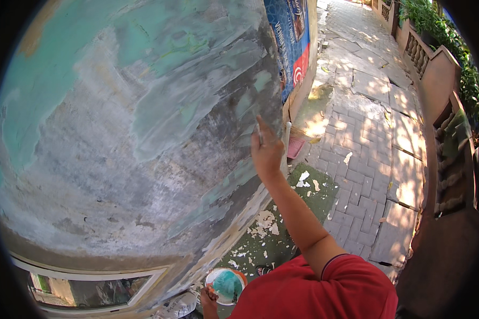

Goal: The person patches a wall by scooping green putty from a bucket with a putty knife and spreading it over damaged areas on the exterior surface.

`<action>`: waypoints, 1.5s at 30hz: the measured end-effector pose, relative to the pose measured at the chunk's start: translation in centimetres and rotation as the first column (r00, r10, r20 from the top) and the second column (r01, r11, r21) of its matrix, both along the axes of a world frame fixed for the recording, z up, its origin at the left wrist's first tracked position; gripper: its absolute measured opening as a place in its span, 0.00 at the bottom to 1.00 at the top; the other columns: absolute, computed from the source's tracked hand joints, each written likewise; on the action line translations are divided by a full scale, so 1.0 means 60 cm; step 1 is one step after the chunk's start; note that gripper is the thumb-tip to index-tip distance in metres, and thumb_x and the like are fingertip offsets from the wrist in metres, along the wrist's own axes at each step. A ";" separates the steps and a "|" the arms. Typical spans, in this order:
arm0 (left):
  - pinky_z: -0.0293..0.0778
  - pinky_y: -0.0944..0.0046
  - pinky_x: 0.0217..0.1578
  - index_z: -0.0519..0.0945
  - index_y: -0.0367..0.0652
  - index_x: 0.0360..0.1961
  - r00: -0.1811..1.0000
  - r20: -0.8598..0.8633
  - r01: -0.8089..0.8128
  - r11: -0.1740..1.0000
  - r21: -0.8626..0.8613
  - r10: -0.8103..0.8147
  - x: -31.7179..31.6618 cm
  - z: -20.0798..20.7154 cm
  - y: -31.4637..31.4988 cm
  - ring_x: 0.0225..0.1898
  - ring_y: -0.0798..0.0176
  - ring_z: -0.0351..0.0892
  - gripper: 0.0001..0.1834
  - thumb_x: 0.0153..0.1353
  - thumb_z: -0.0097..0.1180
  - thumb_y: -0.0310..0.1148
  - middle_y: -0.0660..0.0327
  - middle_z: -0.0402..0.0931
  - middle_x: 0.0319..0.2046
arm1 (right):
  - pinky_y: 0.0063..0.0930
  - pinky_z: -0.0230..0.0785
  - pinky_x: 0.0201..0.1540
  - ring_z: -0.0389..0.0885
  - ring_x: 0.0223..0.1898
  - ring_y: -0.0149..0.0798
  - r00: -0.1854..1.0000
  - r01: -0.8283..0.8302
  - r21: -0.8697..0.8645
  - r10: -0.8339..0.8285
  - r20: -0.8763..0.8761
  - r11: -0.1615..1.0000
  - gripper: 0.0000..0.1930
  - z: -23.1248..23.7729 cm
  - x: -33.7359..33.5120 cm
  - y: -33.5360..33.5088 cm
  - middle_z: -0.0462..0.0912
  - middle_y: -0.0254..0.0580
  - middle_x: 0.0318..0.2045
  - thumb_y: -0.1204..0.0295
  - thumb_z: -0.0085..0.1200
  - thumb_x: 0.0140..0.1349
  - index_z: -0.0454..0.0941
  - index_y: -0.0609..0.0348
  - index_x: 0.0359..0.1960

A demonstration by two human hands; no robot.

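Note:
My right hand (269, 151) is raised against the wall (159, 181), its fingers closed round a slim, pale tool (259, 131). Most of that tool is hidden by the fingers, so its kind does not show. Grey bare patches and smeared turquoise coating cover the wall, with pale green streaks close to the hand. Low down, my left hand (208, 303) is closed at the left rim of a white and orange bucket (239, 275). A turquoise, paste-like mass (226, 283) lies inside the bucket.
Paint flakes (266, 223) litter the green floor beside the wall. A pink dustpan-like object (295, 148) stands by the corner, under a blue poster (287, 45). A white-framed window (85, 290) is low left; a plastic bag (181, 305) lies nearby. A paved path (356, 154) runs along a balustrade (416, 53).

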State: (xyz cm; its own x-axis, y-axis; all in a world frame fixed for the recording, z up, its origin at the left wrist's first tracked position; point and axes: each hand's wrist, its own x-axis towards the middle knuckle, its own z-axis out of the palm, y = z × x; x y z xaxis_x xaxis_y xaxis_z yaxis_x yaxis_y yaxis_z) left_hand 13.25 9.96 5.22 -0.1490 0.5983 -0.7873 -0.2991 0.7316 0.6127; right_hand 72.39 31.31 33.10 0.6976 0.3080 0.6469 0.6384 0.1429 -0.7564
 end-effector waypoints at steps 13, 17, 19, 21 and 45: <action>0.55 0.63 0.18 0.73 0.39 0.39 0.988 -0.005 0.154 0.986 0.059 -0.154 0.108 0.026 0.046 0.13 0.70 0.52 0.16 0.62 0.51 0.43 0.70 0.52 0.13 | 0.35 0.77 0.48 0.80 0.52 0.52 0.952 -0.294 -0.062 0.298 0.075 0.954 0.23 -0.049 -0.205 -0.006 0.76 0.51 0.56 0.78 0.58 0.55 0.76 0.62 0.55; 0.56 0.63 0.19 0.74 0.38 0.40 0.988 -0.019 0.154 0.987 0.042 -0.154 0.147 0.049 0.068 0.13 0.69 0.53 0.18 0.64 0.50 0.44 0.69 0.54 0.13 | 0.34 0.77 0.43 0.83 0.42 0.49 0.868 -0.488 -0.113 0.468 -0.163 0.865 0.18 -0.078 -0.208 -0.066 0.81 0.52 0.47 0.76 0.57 0.57 0.78 0.63 0.50; 0.55 0.65 0.19 0.74 0.37 0.41 0.980 -0.016 0.196 0.980 0.040 -0.196 0.184 0.066 0.084 0.14 0.70 0.51 0.19 0.65 0.48 0.45 0.69 0.53 0.13 | 0.33 0.73 0.33 0.80 0.29 0.43 0.812 -0.570 -0.228 0.499 -0.301 0.790 0.13 -0.105 -0.178 -0.098 0.82 0.49 0.34 0.74 0.57 0.58 0.79 0.65 0.44; 0.54 0.66 0.19 0.75 0.37 0.41 0.959 0.009 0.283 0.957 0.068 -0.284 0.242 0.092 0.115 0.14 0.71 0.50 0.19 0.66 0.45 0.45 0.70 0.53 0.14 | 0.29 0.67 0.26 0.75 0.20 0.33 0.776 -0.629 -0.398 0.507 -0.375 0.668 0.09 -0.157 -0.144 -0.139 0.79 0.45 0.20 0.73 0.58 0.59 0.80 0.67 0.37; 0.52 0.68 0.24 0.72 0.32 0.48 0.786 0.277 0.494 0.832 0.253 -0.552 0.492 0.349 0.228 0.20 0.72 0.52 0.33 0.66 0.35 0.56 0.70 0.53 0.19 | 0.43 0.75 0.40 0.84 0.38 0.53 0.641 -0.538 -0.843 0.651 -0.405 0.006 0.11 -0.388 -0.276 -0.103 0.85 0.52 0.32 0.65 0.52 0.53 0.83 0.58 0.26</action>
State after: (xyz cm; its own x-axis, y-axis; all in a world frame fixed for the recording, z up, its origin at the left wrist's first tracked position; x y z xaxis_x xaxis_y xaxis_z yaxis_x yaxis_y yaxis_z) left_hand 42.79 23.62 26.14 0.4703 0.6288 -0.6192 -0.1007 0.7353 0.6702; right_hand 55.81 25.16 9.83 -0.0719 0.9470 -0.3132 0.7460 -0.1574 -0.6471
